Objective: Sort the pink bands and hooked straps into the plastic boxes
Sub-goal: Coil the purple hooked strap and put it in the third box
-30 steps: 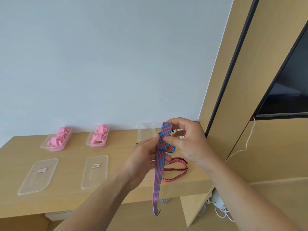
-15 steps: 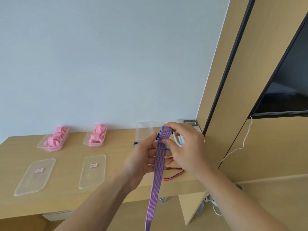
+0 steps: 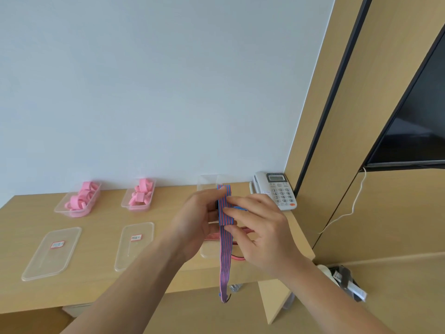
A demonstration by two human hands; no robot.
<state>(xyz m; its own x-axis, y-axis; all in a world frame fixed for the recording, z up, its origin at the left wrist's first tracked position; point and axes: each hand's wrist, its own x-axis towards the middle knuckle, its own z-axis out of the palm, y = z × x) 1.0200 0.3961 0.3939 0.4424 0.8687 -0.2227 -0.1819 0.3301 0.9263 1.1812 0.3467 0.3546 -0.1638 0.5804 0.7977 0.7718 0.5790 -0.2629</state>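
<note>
**Now Folding the Hooked Strap for Boxing**

We hold the striped strap (image 3: 225,261) above the desk (image 3: 101,280), just in front of the empty clear box (image 3: 207,184). The left hand (image 3: 195,220) grips the folded upper section from its left edge. The right hand (image 3: 262,235) pinches that fold between index finger and thumb, with its other fingers loosely spread. The tail hangs past the desk edge and ends in a small dark hook (image 3: 227,298).

We advise laying each fold squarely on the last and tucking the hook inward so that it cannot snag.

The webbing is flat, finely ribbed in blue and red, and limp; we judge it elastic. The pink bands (image 3: 79,201) are soft curled loops in two clear boxes (image 3: 144,207). A red strap (image 3: 243,230) lies on the desk beneath the hands.
</note>
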